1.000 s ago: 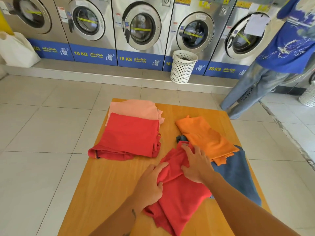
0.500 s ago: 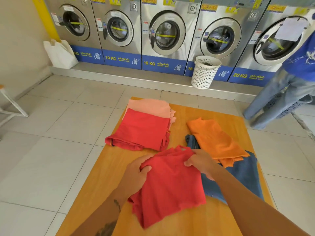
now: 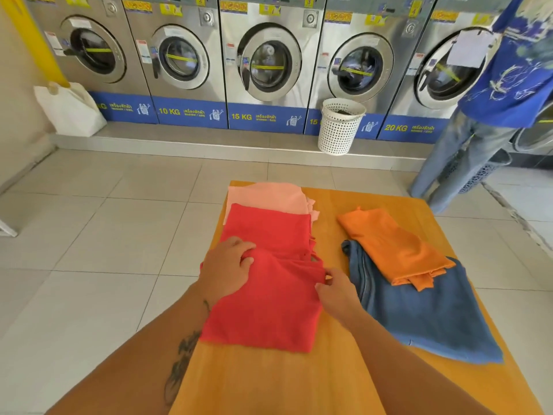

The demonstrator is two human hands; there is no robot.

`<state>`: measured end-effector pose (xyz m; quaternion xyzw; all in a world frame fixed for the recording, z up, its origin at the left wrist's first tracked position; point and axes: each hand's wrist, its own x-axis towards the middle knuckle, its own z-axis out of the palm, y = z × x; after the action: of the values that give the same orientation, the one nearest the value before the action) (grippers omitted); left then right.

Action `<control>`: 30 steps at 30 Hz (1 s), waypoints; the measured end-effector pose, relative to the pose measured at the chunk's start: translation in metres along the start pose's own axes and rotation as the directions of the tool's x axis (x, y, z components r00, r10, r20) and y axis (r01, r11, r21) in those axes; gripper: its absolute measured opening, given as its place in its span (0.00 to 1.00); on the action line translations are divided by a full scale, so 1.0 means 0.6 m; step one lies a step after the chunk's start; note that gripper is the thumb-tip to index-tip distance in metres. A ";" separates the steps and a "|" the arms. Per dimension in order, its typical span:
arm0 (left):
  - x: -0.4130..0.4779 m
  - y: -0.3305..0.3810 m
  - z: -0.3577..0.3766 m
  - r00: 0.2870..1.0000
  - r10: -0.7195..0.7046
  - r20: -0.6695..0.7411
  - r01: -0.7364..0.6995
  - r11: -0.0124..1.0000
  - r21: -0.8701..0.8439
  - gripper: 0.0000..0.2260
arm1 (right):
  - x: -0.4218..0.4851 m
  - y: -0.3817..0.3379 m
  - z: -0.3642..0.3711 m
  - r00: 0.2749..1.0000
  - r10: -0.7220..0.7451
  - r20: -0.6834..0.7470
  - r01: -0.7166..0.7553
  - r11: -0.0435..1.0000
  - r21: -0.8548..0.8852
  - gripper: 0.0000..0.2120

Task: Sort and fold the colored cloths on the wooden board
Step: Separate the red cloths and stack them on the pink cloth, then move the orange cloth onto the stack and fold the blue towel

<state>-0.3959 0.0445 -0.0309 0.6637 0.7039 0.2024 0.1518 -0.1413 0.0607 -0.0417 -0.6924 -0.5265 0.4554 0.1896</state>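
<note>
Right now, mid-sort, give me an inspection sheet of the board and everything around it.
Surface: wooden board, bare at the near end.
Job's things: red cloth in both hands, overlapping folded red cloth on pink cloth; orange cloth lying on blue cloth.
Clutter: nothing seen.
Hands: left hand and right hand pinch its far corners.
Cables: nothing seen.
Surroundings: washers, white basket, bystander.

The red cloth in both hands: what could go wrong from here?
The red cloth overlaps the folded red cloth behind it, so pulling may disturb that pile. Its left edge lies at the wooden board edge and may slip off. The right hand pinches only one corner.
</note>
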 end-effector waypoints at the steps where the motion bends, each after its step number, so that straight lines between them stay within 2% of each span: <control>1: -0.001 -0.007 0.011 1.000 0.023 -0.007 -0.022 0.992 0.128 0.17 | -0.002 -0.002 0.008 1.000 -0.017 -0.017 0.017 0.999 -0.029 0.24; 3: -0.011 -0.010 0.030 0.994 0.086 -0.062 -0.069 0.971 0.228 0.18 | -0.009 -0.003 0.024 0.997 -0.055 -0.052 0.051 0.996 -0.071 0.29; 5: -0.030 0.001 0.049 0.980 0.167 -0.111 -0.142 0.968 0.208 0.17 | -0.020 -0.008 0.036 0.990 -0.118 -0.073 0.107 0.984 -0.146 0.36; 7: -0.058 0.006 0.077 0.973 0.216 -0.076 -0.198 0.960 0.198 0.18 | -0.026 -0.007 0.046 0.985 -0.173 -0.024 0.162 0.956 -0.244 0.42; 11: -0.110 -0.035 0.121 0.993 0.108 0.050 -0.117 0.968 0.221 0.23 | -0.024 0.004 0.046 0.984 -0.133 0.118 0.169 0.906 -0.388 0.45; 14: -0.115 -0.049 0.123 0.992 0.110 0.060 -0.120 0.969 0.217 0.23 | -0.017 0.001 0.029 0.983 -0.123 0.139 0.167 0.915 -0.368 0.44; 17: -0.106 -0.040 0.116 0.996 0.088 0.009 -0.088 0.982 0.167 0.22 | -0.015 0.000 -0.001 0.981 -0.136 0.136 0.173 0.930 -0.325 0.40; 21: -0.084 -0.002 0.099 0.990 0.063 -0.123 -0.061 0.998 0.019 0.20 | -0.005 0.007 -0.073 0.990 -0.142 0.013 0.140 0.949 -0.282 0.33; 24: -0.044 0.058 0.099 0.974 0.111 -0.195 -0.128 0.989 -0.078 0.20 | 0.003 0.018 -0.149 0.986 -0.091 -0.139 0.067 0.983 -0.171 0.28; 27: 0.001 0.133 0.112 0.968 0.162 -0.193 -0.188 0.974 -0.127 0.20 | 0.016 0.042 -0.214 0.959 0.038 -0.281 -0.045 0.999 -0.020 0.25; 29: 0.029 0.185 0.129 0.967 0.206 -0.153 -0.228 0.964 -0.141 0.21 | 0.024 0.057 -0.243 0.917 0.117 -0.380 -0.117 0.993 0.022 0.22; 30: 0.042 0.210 0.141 0.966 0.228 -0.120 -0.244 0.959 -0.143 0.22 | 0.032 0.067 -0.255 0.894 0.161 -0.417 -0.151 0.987 0.056 0.26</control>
<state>-0.2472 0.0812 -0.0419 0.7179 0.6083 0.3073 0.1420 0.0086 0.0961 -0.0010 -0.8121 -0.4111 0.3150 0.2689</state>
